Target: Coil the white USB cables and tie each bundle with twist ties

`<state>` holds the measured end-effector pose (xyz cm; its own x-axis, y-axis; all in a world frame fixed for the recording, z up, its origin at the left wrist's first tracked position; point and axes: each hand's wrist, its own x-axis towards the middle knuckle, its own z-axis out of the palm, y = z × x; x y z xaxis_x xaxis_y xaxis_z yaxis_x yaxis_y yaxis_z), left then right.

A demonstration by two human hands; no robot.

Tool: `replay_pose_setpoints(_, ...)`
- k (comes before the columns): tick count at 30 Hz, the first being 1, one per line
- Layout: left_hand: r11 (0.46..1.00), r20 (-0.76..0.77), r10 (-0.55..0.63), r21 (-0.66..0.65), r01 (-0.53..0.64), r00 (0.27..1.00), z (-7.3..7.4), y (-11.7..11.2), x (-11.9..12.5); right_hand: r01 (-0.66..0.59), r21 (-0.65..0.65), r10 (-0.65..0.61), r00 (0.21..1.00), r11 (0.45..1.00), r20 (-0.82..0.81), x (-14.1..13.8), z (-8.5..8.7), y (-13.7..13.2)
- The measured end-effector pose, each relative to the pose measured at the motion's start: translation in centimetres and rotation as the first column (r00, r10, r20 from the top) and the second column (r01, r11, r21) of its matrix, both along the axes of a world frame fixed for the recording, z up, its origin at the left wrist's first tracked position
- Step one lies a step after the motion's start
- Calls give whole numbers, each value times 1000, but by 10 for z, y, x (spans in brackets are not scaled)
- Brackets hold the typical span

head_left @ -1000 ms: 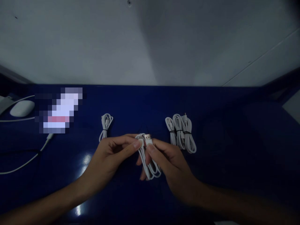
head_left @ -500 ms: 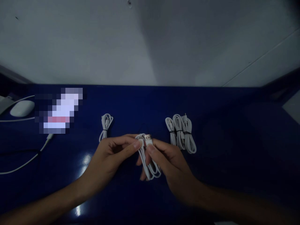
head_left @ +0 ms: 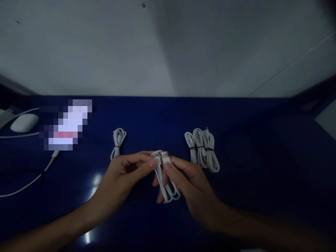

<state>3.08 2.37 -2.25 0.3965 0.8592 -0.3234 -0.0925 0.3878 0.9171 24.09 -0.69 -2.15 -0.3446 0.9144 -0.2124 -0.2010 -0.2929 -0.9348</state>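
Note:
Both of my hands meet over the middle of a dark blue table point(head_left: 262, 168). My left hand point(head_left: 123, 178) pinches the top of a coiled white USB cable point(head_left: 165, 183) with thumb and forefinger. My right hand point(head_left: 187, 182) is closed round the same coil, its thumb pressed near the metal plug at the top. The loops hang down between my hands. A single tied white cable point(head_left: 118, 141) lies just beyond my left hand. A bunch of three tied white cables point(head_left: 202, 148) lies just beyond my right hand.
A white mouse point(head_left: 24, 122) and a loose white wire point(head_left: 28, 180) lie at the far left, beside a blurred-out patch point(head_left: 65, 124). A pale wall point(head_left: 168, 45) rises directly behind the table's far edge.

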Motion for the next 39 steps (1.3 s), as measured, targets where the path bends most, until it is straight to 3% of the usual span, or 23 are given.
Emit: replay_pose_setpoints(39,1000,-21,10,26,-9,1000,-1,-1,0,-1,-11,1,1000,1000,-9,-1,0,0)
